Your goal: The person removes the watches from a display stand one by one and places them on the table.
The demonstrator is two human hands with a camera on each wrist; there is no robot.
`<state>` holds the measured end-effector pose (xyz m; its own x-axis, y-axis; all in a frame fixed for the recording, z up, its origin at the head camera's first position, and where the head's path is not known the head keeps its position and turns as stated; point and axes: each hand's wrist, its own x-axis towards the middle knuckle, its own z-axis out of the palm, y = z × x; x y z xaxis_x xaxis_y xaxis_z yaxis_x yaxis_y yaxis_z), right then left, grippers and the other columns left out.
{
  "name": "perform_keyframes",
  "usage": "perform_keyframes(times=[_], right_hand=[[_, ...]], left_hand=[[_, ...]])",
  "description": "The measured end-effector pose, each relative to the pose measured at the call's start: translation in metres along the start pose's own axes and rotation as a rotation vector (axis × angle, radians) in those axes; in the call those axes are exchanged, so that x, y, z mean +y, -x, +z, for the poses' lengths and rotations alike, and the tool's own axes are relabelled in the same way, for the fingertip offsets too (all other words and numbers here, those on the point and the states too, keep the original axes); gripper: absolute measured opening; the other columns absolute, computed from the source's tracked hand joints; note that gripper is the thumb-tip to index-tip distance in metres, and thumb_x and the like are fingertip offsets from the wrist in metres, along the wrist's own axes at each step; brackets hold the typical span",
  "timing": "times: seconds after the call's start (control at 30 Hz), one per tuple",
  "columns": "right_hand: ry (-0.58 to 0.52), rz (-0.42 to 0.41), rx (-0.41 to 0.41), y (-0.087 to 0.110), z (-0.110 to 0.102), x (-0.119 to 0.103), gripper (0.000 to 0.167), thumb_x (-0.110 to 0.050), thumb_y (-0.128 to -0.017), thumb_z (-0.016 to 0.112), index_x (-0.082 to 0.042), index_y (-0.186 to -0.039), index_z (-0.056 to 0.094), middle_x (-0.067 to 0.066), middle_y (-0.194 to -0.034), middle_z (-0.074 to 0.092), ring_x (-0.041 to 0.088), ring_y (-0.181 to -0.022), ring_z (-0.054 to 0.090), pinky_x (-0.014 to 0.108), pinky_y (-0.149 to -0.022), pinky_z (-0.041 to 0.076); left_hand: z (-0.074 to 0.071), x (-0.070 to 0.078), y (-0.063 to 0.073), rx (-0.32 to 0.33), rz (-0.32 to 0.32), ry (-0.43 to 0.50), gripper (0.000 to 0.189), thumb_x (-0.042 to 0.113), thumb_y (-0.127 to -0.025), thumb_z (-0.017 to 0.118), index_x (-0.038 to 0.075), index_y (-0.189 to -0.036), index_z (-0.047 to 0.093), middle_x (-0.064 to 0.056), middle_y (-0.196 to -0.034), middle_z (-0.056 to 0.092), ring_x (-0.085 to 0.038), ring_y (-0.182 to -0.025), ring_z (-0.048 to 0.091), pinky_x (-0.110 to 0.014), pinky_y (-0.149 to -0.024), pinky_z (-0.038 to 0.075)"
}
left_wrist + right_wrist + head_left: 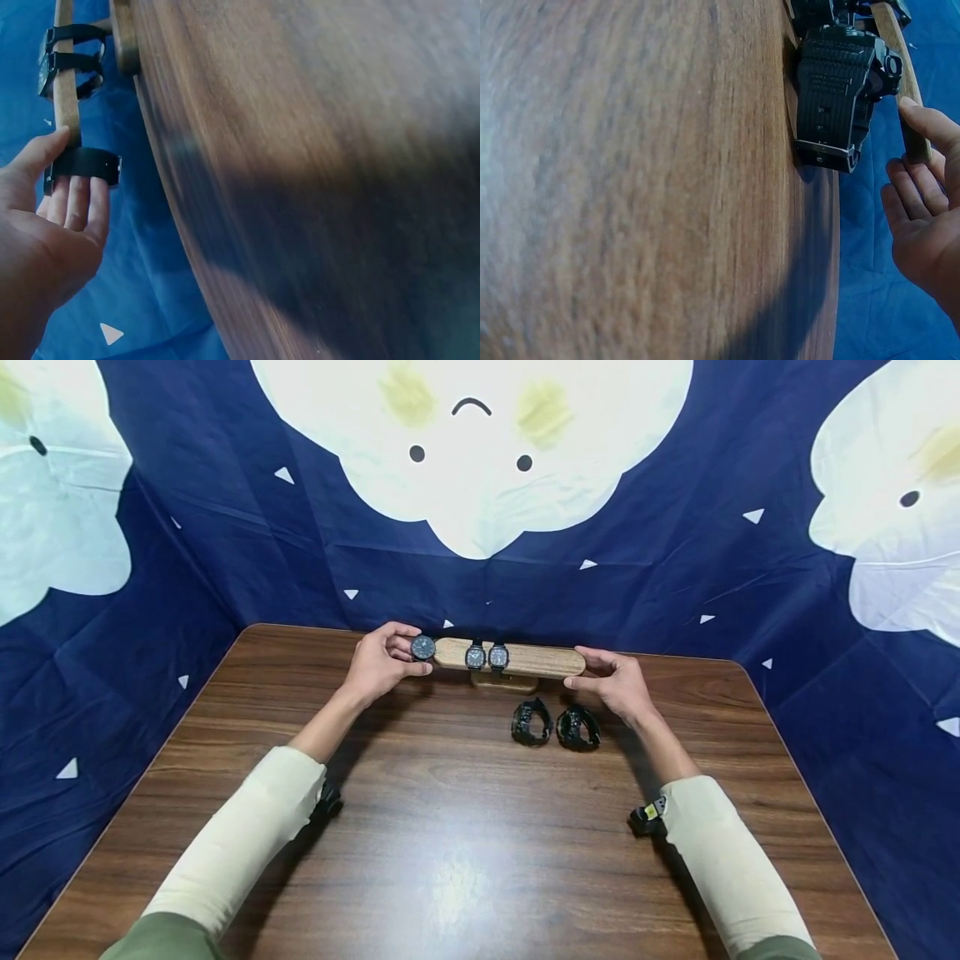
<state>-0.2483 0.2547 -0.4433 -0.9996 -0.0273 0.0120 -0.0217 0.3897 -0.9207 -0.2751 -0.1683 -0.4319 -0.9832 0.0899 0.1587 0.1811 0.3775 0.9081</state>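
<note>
A wooden watch stand (540, 661) has a long rounded bar on a small base (504, 682). Two square-faced black watches (476, 655) (498, 656) hang side by side near its middle. At the bar's left end, my left hand (378, 662) holds a round-faced black watch (423, 647). In the left wrist view, that watch's strap (86, 163) loops right at the bar's tip, fingers against the loop and thumb by the wood. My right hand (618, 683) pinches the bar's right end between thumb and fingers, also seen in the right wrist view.
Two chunky black watches (532, 722) (578, 727) with closed straps stand on the brown wooden table (420, 827), in front of the bar's right half. Close behind the table's back edge hangs a dark blue cloth (300, 560) with white clouds.
</note>
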Motion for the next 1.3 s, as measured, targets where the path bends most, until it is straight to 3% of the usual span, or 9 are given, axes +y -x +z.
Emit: perform_keyframes(times=[0.17,0.4,0.67,0.97,1.3], right_hand=[[-0.015,0.001,0.01,0.0,0.0,0.0,0.07,-0.01,-0.089,0.097,-0.009,-0.153,0.07,0.019,-0.152,0.073,-0.004,-0.113,0.071,0.008,-0.094,0.056],[-0.009,0.006,0.005,0.0,0.001,0.0,0.071,-0.011,-0.089,0.097,-0.009,-0.154,0.069,0.019,-0.153,0.072,0.0,-0.117,0.072,0.008,-0.094,0.056],[0.004,0.008,0.006,0.001,0.002,-0.001,0.069,-0.011,-0.089,0.096,-0.009,-0.153,0.071,0.02,-0.151,0.073,-0.005,-0.11,0.071,0.009,-0.092,0.056],[0.022,0.006,0.008,0.002,0.001,-0.002,0.069,-0.012,-0.089,0.097,-0.01,-0.153,0.071,0.018,-0.149,0.075,0.021,-0.131,0.074,0.009,-0.094,0.054],[0.03,0.01,0.004,0.002,0.0,-0.003,0.07,-0.014,-0.089,0.097,-0.011,-0.154,0.07,0.017,-0.151,0.074,0.03,-0.137,0.072,0.009,-0.096,0.054]], left_hand=[[-0.003,0.0,0.001,0.001,0.001,-0.021,0.065,0.0,-0.079,0.099,0.0,-0.138,0.072,-0.025,-0.11,0.081,0.003,-0.08,0.07,-0.009,-0.077,0.057],[-0.006,0.0,0.003,0.015,-0.003,-0.084,0.064,0.002,-0.078,0.1,0.003,-0.137,0.074,-0.013,-0.103,0.08,-0.001,-0.081,0.068,-0.01,-0.076,0.055],[-0.006,0.005,0.006,0.02,0.019,-0.134,0.062,0.004,-0.078,0.1,0.004,-0.135,0.076,-0.011,-0.1,0.078,-0.008,-0.085,0.067,-0.01,-0.076,0.052],[-0.008,0.008,0.012,0.025,0.028,-0.189,0.056,0.007,-0.078,0.1,0.008,-0.13,0.077,-0.01,-0.094,0.077,-0.014,-0.083,0.064,-0.015,-0.074,0.049],[-0.01,0.008,0.021,-0.013,0.02,-0.218,0.055,0.007,-0.08,0.099,0.009,-0.13,0.076,-0.008,-0.09,0.073,-0.012,-0.079,0.063,-0.016,-0.073,0.048]])
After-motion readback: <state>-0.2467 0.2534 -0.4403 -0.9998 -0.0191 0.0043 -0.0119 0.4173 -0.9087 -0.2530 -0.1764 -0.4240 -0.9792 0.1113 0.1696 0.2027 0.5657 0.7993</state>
